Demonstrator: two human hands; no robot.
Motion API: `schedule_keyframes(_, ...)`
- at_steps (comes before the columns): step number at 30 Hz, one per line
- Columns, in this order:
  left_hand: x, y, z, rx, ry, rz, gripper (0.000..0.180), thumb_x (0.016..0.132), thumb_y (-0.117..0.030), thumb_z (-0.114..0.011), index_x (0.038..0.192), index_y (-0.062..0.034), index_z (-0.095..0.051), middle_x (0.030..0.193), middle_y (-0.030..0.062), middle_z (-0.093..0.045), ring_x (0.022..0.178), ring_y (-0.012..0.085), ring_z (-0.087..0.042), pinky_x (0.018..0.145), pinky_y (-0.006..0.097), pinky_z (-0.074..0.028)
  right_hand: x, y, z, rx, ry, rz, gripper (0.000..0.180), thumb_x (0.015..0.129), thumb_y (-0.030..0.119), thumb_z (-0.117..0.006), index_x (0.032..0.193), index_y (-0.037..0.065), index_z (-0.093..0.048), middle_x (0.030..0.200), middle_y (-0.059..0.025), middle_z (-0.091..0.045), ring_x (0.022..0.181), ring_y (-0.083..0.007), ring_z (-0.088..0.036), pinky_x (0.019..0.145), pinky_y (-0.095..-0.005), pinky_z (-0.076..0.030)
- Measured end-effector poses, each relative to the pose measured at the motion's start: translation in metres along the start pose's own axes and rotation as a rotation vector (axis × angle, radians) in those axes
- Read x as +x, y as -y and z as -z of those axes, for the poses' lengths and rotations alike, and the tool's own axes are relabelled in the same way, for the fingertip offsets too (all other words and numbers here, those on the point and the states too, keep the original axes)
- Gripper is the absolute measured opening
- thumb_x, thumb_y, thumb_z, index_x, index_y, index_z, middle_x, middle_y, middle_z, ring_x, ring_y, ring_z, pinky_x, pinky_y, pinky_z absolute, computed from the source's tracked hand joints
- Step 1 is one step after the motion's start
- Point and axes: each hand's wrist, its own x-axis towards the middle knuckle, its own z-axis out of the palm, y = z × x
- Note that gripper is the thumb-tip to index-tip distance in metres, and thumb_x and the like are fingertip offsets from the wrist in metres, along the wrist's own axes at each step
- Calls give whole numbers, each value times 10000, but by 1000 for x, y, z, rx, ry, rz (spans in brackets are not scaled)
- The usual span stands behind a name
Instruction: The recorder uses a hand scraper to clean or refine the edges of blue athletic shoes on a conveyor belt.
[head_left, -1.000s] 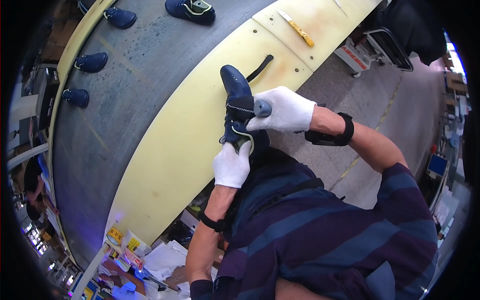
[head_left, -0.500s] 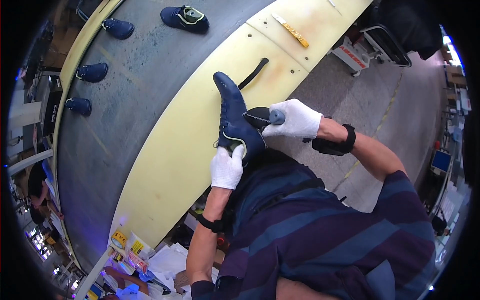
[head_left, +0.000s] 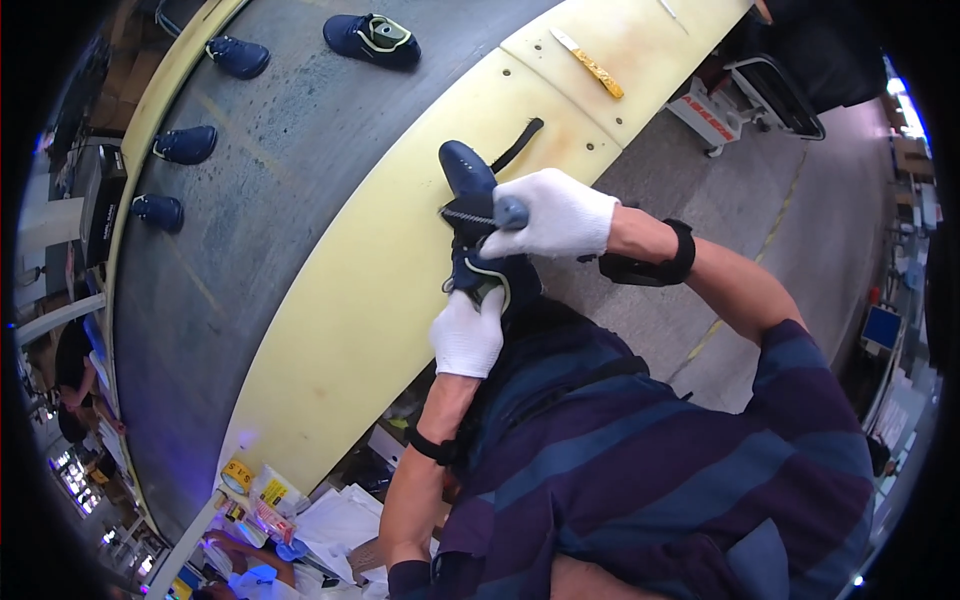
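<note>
My left hand (head_left: 467,334) gripped the navy shoe (head_left: 473,225) by its heel while my right hand (head_left: 552,214) clenched a brush (head_left: 480,215) against it.

A long grey conveyor belt (head_left: 250,200) edged by a pale yellow counter (head_left: 360,300) curves across the room, with a grey concrete floor (head_left: 760,200) marked by a yellow line to the counter's right, a white metal cart (head_left: 740,95) standing there, and cluttered papers (head_left: 330,525) below the counter's near end.
</note>
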Motion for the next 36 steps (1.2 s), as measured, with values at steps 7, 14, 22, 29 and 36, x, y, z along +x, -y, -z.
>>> schedule_keyframes(7,3,14,-4,-45,-31,-57,450,1008,-411,-658,1168,9,-673,1003,298,-743,969,503,-710,857,567,-552,-44,-61,1,-99,-96,-110,421,879,391,-835,928,-10,-720,791,-197,-709,715,-282,-706,712,-381,-555)
schedule_keyframes(14,0,11,-6,-73,-57,-58,438,1004,-411,-666,1181,-11,-675,1035,290,-744,987,499,-707,865,556,-556,-49,-15,-3,20,-66,-3,373,848,301,-887,1014,7,-728,823,-151,-723,736,-190,-684,735,-347,-564)
schedule_keyframes(22,3,14,-6,-51,-45,8,404,994,-377,-674,1249,-65,-657,1089,269,-744,1009,493,-702,876,549,-551,-38,-17,-15,27,76,-23,371,859,313,-882,1008,9,-729,813,-134,-737,725,-186,-689,706,-353,-561)
schedule_keyframes(29,8,49,-3,-461,97,78,356,1035,-292,-658,1223,2,-588,874,159,-689,629,272,-655,604,389,-559,-51,-45,15,-109,49,-198,477,882,418,-817,1025,-34,-764,824,-205,-742,769,-262,-752,736,-381,-580)
schedule_keyframes(36,0,46,21,-706,126,141,323,1069,-224,-618,1249,18,-501,818,77,-622,489,144,-584,500,302,-554,75,-84,94,-391,-304,-121,514,936,472,-709,1031,-30,-770,862,-258,-748,796,-362,-746,783,-445,-584)
